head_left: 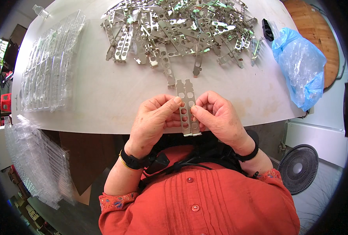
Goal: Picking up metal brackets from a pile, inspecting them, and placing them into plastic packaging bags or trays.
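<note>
Two flat metal expansion-slot brackets (187, 111), each with a row of round holes, stand side by side between my hands at the table's near edge. My left hand (153, 117) pinches the left bracket between thumb and fingers. From the other side, my right hand (217, 116) pinches the right bracket the same way. Their notched ends point away from me and their bent ends toward me. Beyond them, a large heap of similar metal brackets (178, 29) covers the far middle of the table, with one bracket (166, 64) sticking out of it toward my hands.
Clear plastic trays (50, 64) lie at the table's left, and more stacked trays (38, 160) stand lower beside it. A blue plastic bag (299, 64) sits at the right edge near a small black object (267, 30). A black fan (298, 169) is at lower right.
</note>
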A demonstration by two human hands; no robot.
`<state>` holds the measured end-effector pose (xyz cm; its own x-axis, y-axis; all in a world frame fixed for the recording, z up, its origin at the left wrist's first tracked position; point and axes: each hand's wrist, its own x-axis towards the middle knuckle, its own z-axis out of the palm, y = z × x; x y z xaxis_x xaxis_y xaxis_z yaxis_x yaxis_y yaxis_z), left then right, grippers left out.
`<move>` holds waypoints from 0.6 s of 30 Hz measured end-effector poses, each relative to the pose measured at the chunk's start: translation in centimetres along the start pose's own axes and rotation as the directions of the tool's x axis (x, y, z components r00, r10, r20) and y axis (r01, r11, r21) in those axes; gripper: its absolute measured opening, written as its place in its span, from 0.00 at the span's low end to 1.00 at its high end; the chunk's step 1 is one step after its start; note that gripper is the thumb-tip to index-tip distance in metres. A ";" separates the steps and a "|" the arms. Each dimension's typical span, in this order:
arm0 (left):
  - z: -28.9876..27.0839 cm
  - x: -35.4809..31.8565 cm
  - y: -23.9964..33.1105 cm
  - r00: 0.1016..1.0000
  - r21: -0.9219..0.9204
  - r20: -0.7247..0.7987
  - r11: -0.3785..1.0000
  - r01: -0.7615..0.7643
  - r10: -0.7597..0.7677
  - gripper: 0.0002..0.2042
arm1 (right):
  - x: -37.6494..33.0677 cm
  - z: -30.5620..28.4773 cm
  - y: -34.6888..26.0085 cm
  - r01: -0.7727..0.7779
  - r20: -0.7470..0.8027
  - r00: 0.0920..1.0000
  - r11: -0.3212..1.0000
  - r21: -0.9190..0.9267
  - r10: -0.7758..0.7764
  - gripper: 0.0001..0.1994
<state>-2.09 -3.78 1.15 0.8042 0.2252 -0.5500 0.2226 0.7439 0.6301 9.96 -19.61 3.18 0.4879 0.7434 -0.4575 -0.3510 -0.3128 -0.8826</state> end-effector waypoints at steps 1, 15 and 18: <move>-0.1 0.0 0.0 1.000 -0.001 0.002 1.000 -0.001 0.001 0.10 | 0.0 0.0 0.0 0.001 0.001 1.000 1.000 0.003 -0.001 0.06; 0.1 0.0 0.0 1.000 -0.005 -0.001 1.000 -0.009 0.009 0.09 | -0.1 0.0 -0.4 -0.002 -0.005 1.000 1.000 -0.026 0.002 0.07; -0.1 0.0 0.0 1.000 -0.022 0.021 1.000 -0.008 0.008 0.09 | -0.1 0.1 -0.4 0.001 -0.005 1.000 1.000 -0.010 -0.001 0.07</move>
<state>-2.14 -3.77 1.10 0.8175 0.2182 -0.5331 0.2042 0.7555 0.6225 9.96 -19.55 3.56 0.4922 0.7408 -0.4571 -0.3426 -0.3179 -0.8841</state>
